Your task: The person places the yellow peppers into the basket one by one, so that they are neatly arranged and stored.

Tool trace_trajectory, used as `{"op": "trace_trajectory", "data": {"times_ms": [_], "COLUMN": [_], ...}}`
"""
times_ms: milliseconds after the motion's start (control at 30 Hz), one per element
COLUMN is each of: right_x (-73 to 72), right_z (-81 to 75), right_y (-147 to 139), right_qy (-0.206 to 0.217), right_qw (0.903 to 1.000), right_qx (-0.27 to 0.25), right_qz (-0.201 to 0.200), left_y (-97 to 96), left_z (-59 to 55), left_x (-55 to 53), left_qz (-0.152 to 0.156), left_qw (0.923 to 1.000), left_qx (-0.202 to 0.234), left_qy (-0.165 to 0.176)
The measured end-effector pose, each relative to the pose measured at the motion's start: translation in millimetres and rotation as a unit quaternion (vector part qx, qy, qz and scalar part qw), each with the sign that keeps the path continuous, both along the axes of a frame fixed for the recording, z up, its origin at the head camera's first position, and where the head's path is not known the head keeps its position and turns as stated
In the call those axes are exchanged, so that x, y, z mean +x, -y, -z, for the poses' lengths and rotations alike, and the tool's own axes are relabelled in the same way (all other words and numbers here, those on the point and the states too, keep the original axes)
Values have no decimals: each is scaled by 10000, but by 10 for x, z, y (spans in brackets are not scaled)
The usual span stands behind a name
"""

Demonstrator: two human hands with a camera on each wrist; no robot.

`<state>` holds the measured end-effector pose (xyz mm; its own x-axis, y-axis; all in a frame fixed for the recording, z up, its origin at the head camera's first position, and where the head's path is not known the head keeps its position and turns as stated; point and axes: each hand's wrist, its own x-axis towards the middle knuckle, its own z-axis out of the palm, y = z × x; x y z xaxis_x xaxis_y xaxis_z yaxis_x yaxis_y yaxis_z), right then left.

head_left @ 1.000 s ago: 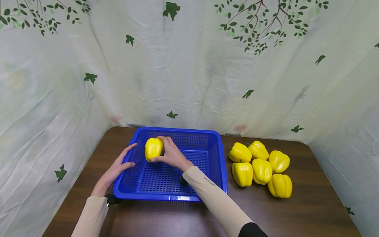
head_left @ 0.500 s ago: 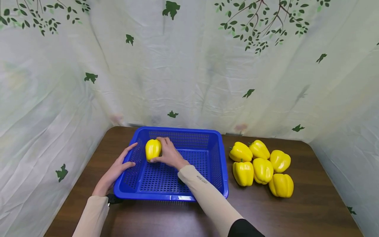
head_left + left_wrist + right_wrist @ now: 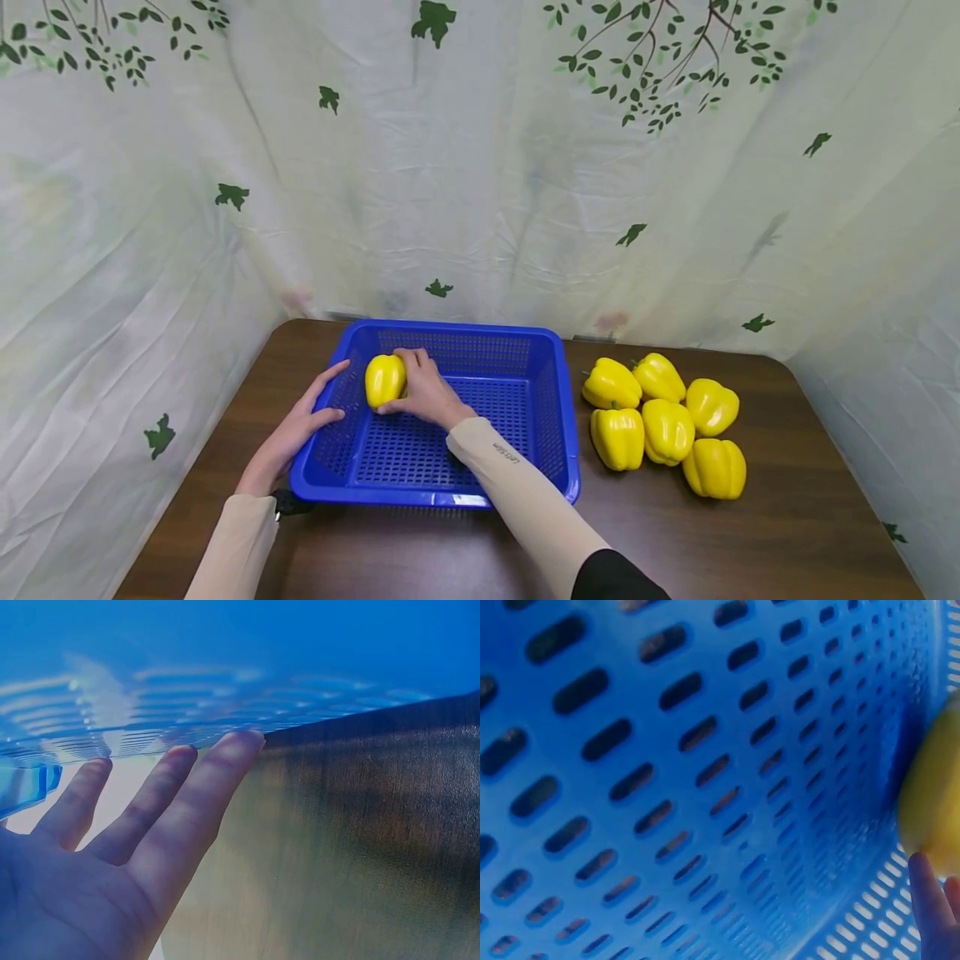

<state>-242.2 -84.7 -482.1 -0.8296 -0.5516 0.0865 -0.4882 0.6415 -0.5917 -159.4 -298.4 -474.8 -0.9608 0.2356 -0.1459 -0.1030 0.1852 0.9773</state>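
A yellow bell pepper (image 3: 385, 382) is low inside the left end of the blue plastic basket (image 3: 487, 330). My right hand (image 3: 427, 392) holds it between thumb and fingers; in the right wrist view only part of the pepper (image 3: 937, 802) and a few fingers show, close to the perforated wall. My left hand (image 3: 296, 429) grips the basket's left rim, thumb reaching over it. From the left wrist camera, several fingers (image 3: 180, 810) extend against the outside of the basket, under the rim. Whether the pepper touches the basket floor, I cannot tell.
Several yellow bell peppers (image 3: 667, 432) lie clustered on the brown wooden table (image 3: 810, 517), right of the basket. A pale cloth curtain (image 3: 480, 167) printed with leaves hangs behind the table and along its sides.
My right hand has moved down slightly with the bell pepper, deeper into the left end of the basket. The left hand keeps its place on the rim.
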Motion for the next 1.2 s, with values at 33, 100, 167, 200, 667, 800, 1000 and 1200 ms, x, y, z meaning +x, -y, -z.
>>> {"op": "trace_trajectory", "data": {"times_ms": [33, 100, 167, 200, 667, 800, 1000, 1200], "right_x": [-4, -9, -11, -10, -28, -26, -30, -44], "right_z": [-5, -13, -20, -25, -221, -333, -489, -574], "right_y": [-1, -5, -13, -19, -243, -343, -516, -699], "right_qy": [4, 17, 57, 73, 276, 386, 581, 652], "right_qw": [10000, 10000, 10000, 10000, 9984, 9957, 9892, 9840], "right_qx": [18, 62, 67, 51, -479, -821, -1332, -1652], "right_qz": [15, 27, 10, -17, -130, -190, -197, -123], "left_y": [-1, -2, -1, 1, 5, 4, 5, -8], "left_z": [1, 2, 2, 3, 14, 13, 0, -7], "left_x": [0, 3, 5, 8, 0, 2, 9, 7], "left_qz": [-3, -21, -43, -51, -43, -29, -54, -38], "left_qw": [10000, 10000, 10000, 9999, 9999, 9999, 9999, 10000], "left_qx": [-19, -65, -87, -100, -114, -146, -104, -25], "left_qy": [-2, -2, -4, 2, -69, -79, -17, 56]}}
